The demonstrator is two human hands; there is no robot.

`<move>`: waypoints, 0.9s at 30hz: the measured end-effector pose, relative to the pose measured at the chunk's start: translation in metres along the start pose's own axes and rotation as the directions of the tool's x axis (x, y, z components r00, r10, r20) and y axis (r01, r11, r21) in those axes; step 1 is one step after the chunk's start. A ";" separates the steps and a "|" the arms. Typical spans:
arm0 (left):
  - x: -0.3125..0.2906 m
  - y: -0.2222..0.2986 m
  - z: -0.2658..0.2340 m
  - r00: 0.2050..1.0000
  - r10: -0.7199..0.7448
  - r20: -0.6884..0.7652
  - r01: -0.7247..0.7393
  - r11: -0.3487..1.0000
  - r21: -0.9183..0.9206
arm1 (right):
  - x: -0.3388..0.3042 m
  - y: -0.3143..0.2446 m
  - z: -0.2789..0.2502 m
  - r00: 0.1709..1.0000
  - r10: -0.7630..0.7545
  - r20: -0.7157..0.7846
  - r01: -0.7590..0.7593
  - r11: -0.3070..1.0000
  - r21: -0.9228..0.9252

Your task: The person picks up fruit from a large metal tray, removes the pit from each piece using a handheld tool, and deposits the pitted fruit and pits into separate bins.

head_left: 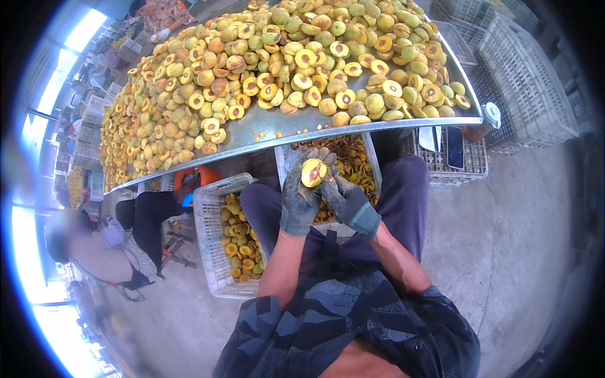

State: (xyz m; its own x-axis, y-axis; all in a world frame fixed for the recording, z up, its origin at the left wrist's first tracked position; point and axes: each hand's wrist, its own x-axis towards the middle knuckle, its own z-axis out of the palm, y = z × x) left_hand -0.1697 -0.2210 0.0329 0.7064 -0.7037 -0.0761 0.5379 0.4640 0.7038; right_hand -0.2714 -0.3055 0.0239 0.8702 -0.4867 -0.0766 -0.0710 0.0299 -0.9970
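Observation:
In front of my lap, my left hand [299, 198], in a dark grey work glove, grips a halved yellow peach [313, 172] with its cut face up and its reddish-brown centre showing. My right hand [348, 203], gloved the same way, is closed beside the fruit, with its fingertips at the fruit's right edge. Whether it holds a small tool is hidden. Beyond both hands, a metal table [255, 126] carries a big heap of halved peaches [208, 75]. Below the hands, a white crate [373, 157] between my knees contains brownish-yellow fruit pieces [353, 165].
At my left stands a white crate [211, 252] with peach halves. A co-worker [116, 252] sits farther left. To the right, a phone [455, 148] lies on an upturned crate [450, 176], near a lidded jar [485, 120]. Large crates [526, 82] stand behind it.

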 end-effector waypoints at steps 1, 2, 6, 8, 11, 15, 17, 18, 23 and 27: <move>0.001 0.000 0.000 1.000 -0.028 -0.004 0.028 0.999 -0.025 | 0.000 0.000 -0.001 1.000 0.005 -0.002 -0.005 1.000 -0.010; 0.002 0.000 -0.001 1.000 -0.008 0.011 0.008 1.000 0.020 | 0.000 0.000 -0.002 1.000 0.011 -0.004 -0.011 1.000 -0.020; 0.003 -0.002 -0.004 0.990 0.125 0.059 -0.135 0.964 0.228 | -0.001 -0.007 -0.001 0.997 0.076 0.024 -0.075 0.996 -0.049; 0.002 -0.002 0.000 0.987 0.161 0.021 -0.160 0.947 0.277 | -0.001 -0.008 0.001 0.997 0.072 0.024 -0.071 0.996 -0.045; 0.000 0.000 0.011 0.980 0.166 -0.109 -0.128 0.948 0.290 | -0.003 -0.005 0.009 1.000 0.005 -0.004 -0.006 1.000 -0.005; 0.000 0.003 0.017 0.964 0.211 -0.164 -0.159 0.946 0.281 | -0.004 -0.007 0.016 1.000 0.031 0.005 -0.031 0.998 0.056; 0.001 0.000 0.017 0.963 0.219 -0.159 -0.170 0.946 0.277 | -0.004 -0.014 0.013 0.995 0.092 0.038 -0.095 0.990 0.102; 0.002 -0.001 0.016 0.962 0.228 -0.149 -0.174 0.937 0.303 | -0.005 -0.021 0.011 0.989 0.135 0.060 -0.142 0.981 0.135; -0.001 0.006 0.020 0.966 0.242 -0.093 -0.203 0.928 0.312 | -0.003 -0.006 0.015 0.989 0.098 0.112 -0.122 0.966 0.229; -0.004 0.014 0.023 0.970 0.218 -0.110 -0.165 0.916 0.365 | -0.001 0.006 0.012 0.979 0.073 0.192 -0.108 0.979 0.174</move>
State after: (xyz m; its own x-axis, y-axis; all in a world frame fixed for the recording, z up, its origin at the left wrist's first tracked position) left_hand -0.1760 -0.2245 0.0593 0.8528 -0.5222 0.0021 0.2086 0.3444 0.9153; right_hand -0.2671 -0.2938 0.0180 0.9400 -0.3067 -0.1498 -0.0782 0.2336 -0.9692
